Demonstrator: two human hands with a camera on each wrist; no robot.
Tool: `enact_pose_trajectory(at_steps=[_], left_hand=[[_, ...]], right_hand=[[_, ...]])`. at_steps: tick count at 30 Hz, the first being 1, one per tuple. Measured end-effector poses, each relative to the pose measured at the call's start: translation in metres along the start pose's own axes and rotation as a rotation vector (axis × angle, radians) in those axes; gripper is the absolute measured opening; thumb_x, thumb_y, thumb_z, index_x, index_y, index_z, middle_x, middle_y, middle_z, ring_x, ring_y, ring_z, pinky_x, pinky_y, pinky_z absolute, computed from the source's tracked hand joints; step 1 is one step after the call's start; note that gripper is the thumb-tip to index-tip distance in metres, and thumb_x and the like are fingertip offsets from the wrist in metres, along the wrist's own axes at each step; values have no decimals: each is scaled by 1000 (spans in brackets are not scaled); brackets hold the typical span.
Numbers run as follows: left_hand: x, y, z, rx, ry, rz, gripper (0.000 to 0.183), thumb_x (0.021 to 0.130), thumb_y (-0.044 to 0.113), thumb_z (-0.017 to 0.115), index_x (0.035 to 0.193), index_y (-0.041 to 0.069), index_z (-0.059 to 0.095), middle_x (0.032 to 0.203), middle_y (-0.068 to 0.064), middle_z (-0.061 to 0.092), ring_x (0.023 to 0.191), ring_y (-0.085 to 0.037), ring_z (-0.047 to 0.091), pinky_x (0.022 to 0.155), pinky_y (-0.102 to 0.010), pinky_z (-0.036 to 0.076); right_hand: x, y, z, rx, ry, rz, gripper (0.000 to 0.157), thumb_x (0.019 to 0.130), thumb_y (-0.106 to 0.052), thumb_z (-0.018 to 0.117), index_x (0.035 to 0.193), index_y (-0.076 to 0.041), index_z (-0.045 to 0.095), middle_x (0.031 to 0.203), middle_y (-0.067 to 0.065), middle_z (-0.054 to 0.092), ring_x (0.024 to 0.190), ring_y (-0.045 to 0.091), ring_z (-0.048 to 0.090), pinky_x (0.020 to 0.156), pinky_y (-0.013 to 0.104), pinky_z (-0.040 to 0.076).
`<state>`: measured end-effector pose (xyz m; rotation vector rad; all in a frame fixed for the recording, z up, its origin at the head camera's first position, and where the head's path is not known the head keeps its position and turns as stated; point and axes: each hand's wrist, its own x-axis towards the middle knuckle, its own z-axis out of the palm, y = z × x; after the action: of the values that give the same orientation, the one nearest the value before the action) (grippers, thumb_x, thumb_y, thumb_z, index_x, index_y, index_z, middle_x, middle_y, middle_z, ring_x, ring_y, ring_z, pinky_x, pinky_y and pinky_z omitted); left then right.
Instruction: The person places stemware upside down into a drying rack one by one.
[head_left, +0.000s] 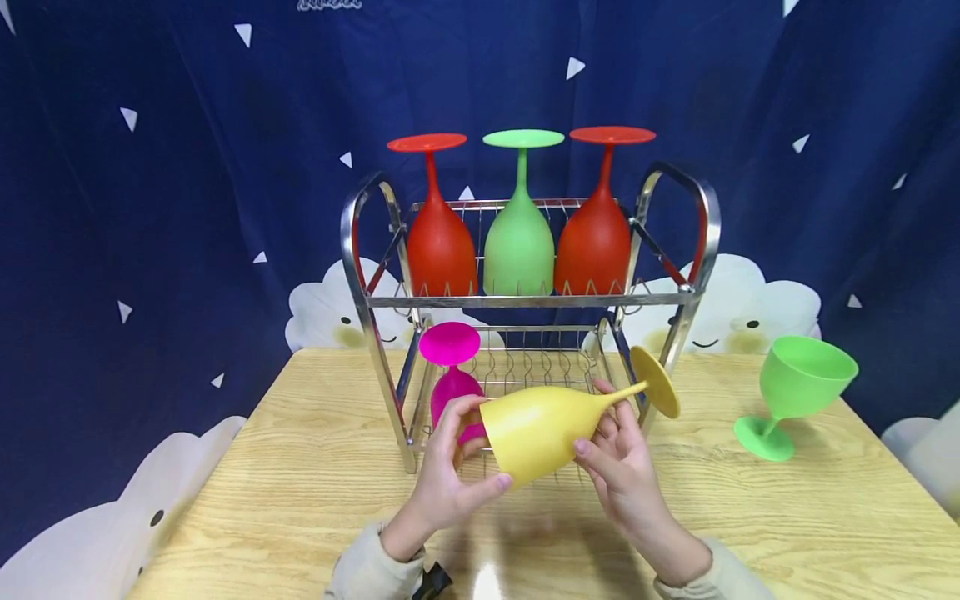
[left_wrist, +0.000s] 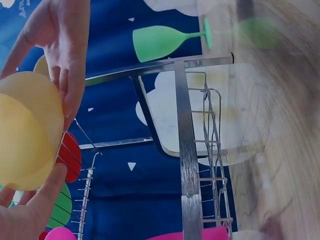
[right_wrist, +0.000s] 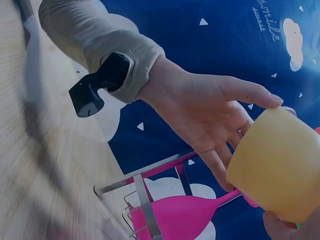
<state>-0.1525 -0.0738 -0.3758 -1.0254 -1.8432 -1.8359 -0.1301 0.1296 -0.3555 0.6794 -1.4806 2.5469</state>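
Observation:
A yellow goblet (head_left: pixel 536 429) is held on its side in front of the rack, mouth to the left and round foot to the right. My left hand (head_left: pixel 457 471) grips it at the rim, thumb below and fingers above. Around the narrowing end of the bowl by the stem, my right hand (head_left: pixel 618 467) holds it between thumb and fingers. The right wrist view shows the left thumb at the rim of the yellow goblet (right_wrist: pixel 277 165). Behind the left hand, a magenta goblet (head_left: pixel 452 387) stands upside down on the rack's lower tier, partly hidden.
A two-tier metal rack (head_left: pixel 525 302) stands on the wooden table (head_left: pixel 300 492). Its upper tier bears a left red goblet (head_left: pixel 441 246), a pale green goblet (head_left: pixel 519 246) and a right red goblet (head_left: pixel 596 242), all upside down. A bright green goblet (head_left: pixel 802 383) stands upright at the right.

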Motion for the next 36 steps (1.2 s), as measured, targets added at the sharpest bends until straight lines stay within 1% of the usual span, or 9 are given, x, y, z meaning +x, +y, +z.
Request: enact_pose_trajectory(at_steps=[4, 7, 10, 15, 18, 25, 28, 32, 36], left_hand=[[-3, 2, -3, 50, -28, -82, 74, 67, 14, 76, 129, 0, 38, 124, -17, 42, 108, -26, 48, 83, -37, 49], [-5, 3, -6, 84, -51, -108, 75, 69, 21, 77, 132, 5, 39, 128, -14, 40, 113, -25, 44, 83, -37, 49], [-6, 3, -10, 113, -73, -70, 73, 70, 20, 77, 132, 6, 40, 127, -15, 40, 113, -24, 44, 83, -38, 50], [-5, 3, -19, 148, -58, 20, 66, 71, 1, 72, 128, -2, 41, 121, -18, 43, 106, -22, 49, 79, -39, 51], [-6, 4, -27, 178, -14, 27, 58, 73, -7, 68, 125, -4, 43, 117, -17, 46, 101, -20, 53, 76, -37, 52], [-5, 4, -49, 238, 136, 16, 44, 76, -14, 61, 118, -8, 48, 105, -17, 53, 93, -18, 56, 73, -29, 53], [-4, 2, -59, 261, 191, 69, 43, 74, -18, 60, 115, -10, 50, 102, -15, 54, 91, -14, 56, 72, -26, 53], [-3, 1, -70, 292, 277, 130, 40, 71, -21, 59, 110, -13, 52, 95, -14, 56, 85, -15, 58, 69, -21, 52], [-1, -1, -79, 368, 411, 130, 30, 72, -19, 59, 102, -16, 53, 87, -22, 56, 79, -15, 57, 67, -16, 50]], right_hand=[[0, 0, 2, -93, 52, -20, 65, 80, 16, 51, 135, -11, 28, 118, 10, 49, 106, 17, 53, 88, 29, 46], [0, 1, 2, -144, 79, -25, 67, 78, 19, 51, 135, -10, 29, 117, 10, 49, 104, 17, 54, 86, 29, 47], [-1, 1, 1, -168, 89, -25, 68, 77, 19, 53, 134, -9, 29, 116, 8, 50, 103, 16, 54, 85, 28, 48], [-2, 0, -2, -188, 89, -22, 69, 76, 20, 54, 134, -8, 29, 116, 6, 50, 103, 15, 54, 84, 27, 48], [-3, -1, -4, -209, 80, -29, 72, 74, 21, 54, 135, -8, 29, 117, 5, 51, 103, 14, 53, 84, 28, 48], [-4, -3, -9, -272, 11, -60, 78, 71, 24, 56, 136, -8, 28, 123, 4, 50, 103, 16, 56, 82, 32, 49], [-4, -3, -10, -294, -4, -73, 79, 70, 24, 58, 137, -6, 28, 124, 4, 49, 103, 17, 57, 82, 33, 48], [-3, -5, -12, -335, -7, -95, 80, 68, 24, 59, 137, -4, 28, 123, 5, 50, 105, 15, 55, 84, 30, 47], [-1, -5, -14, -443, -8, -128, 81, 67, 24, 62, 136, -2, 30, 123, 4, 50, 108, 13, 52, 87, 27, 45]])
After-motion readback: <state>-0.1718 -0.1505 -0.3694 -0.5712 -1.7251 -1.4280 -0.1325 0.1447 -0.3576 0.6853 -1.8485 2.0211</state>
